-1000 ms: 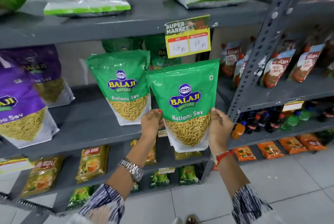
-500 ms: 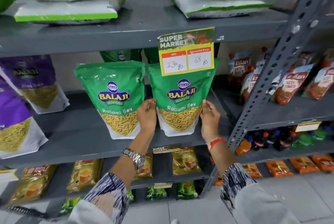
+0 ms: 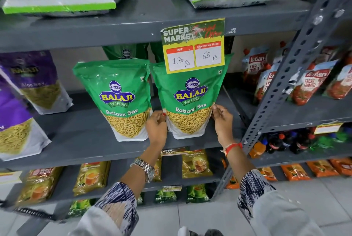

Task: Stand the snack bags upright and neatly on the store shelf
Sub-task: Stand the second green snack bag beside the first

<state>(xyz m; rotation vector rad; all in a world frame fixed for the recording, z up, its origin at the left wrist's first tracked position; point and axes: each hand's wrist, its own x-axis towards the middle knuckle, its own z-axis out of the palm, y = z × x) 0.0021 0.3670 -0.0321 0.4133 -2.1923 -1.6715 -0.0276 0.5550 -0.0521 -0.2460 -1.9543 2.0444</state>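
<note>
Two green Balaji Ratlami Sev bags stand upright side by side on the grey middle shelf [image 3: 91,140]. The right green bag [image 3: 190,100] rests with its base on the shelf, its top tucked behind a yellow price tag [image 3: 193,45]. My left hand [image 3: 157,129] pinches its lower left edge and my right hand [image 3: 222,121] pinches its lower right edge. The left green bag [image 3: 118,98] stands free, just left of my left hand. More green bags [image 3: 125,52] show behind them.
Purple Aloo Sev bags [image 3: 36,81] lean on the same shelf at the left. Flat white-and-green bags [image 3: 61,1] lie on the shelf above. A perforated grey upright [image 3: 297,68] stands to the right, with tomato sauce pouches [image 3: 312,83] beyond. Tea packets [image 3: 196,163] fill the lower shelves.
The right green bag went from being held in front of the shelf to standing on it beside the left bag. Both hands moved forward with it and still grip its lower edges.
</note>
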